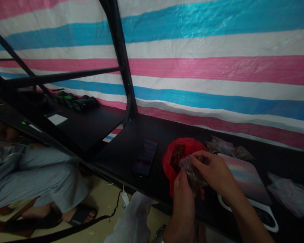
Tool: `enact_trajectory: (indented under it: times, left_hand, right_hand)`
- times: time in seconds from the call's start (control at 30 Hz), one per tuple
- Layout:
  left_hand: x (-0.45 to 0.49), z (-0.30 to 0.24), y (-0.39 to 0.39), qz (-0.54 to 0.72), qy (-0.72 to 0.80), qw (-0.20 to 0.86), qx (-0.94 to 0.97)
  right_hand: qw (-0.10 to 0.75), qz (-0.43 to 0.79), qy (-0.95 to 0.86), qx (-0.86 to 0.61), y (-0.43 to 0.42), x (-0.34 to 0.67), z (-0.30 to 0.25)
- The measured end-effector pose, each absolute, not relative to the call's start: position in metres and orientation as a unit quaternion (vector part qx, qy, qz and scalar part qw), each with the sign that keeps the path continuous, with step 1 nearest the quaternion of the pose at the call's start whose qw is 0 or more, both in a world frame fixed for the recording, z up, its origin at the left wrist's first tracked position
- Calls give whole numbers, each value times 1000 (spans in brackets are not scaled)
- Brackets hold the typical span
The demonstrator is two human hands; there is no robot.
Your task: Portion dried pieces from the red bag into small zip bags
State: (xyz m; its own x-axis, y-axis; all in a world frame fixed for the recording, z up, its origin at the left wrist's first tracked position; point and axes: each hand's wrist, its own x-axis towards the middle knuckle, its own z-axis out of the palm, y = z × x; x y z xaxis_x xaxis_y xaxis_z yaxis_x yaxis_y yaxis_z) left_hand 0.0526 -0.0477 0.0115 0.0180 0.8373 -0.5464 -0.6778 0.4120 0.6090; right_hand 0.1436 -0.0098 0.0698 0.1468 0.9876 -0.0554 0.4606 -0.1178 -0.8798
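Observation:
A small clear plastic bag (191, 172) with dark contents is held between my two hands in front of the red bag. My left hand (183, 189) grips it from below, with the thumb against its near side. At the bag's upper edge, the fingers of my right hand (209, 167) are pinched together. Just behind lies an open red plastic bag (168, 158) holding small dark-brown pieces (177, 155), too dim to name. Part of its opening is hidden by my hands.
A phone (145, 158) lies left of the red bag. Filled clear bags (221, 146) sit behind a scale with a shiny plate (248, 175). Flat clear bags (291, 192) lie at the right. A black metal post (124, 64) stands behind; a seated person's leg (53, 172) is at left.

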Motion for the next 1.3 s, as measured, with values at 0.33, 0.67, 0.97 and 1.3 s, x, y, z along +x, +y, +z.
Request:
enact_trajectory:
  times: [0.33,0.67,0.97,1.3]
  left_hand:
    - [49,12,-53,556,438,698,112]
    - [47,4,-53,549,451,689,142]
    - [39,16,-60,572,500,608,233]
    - [24,32,-56,596,478,438,474]
  right_hand:
    - [326,360,-570,-662,-6,142,80]
    - [305,324,-609,-657,-2,144,72]
    - [346,373,-629,-588,-7,159,74]
    - [409,380,-631,-538,-25,177,91]
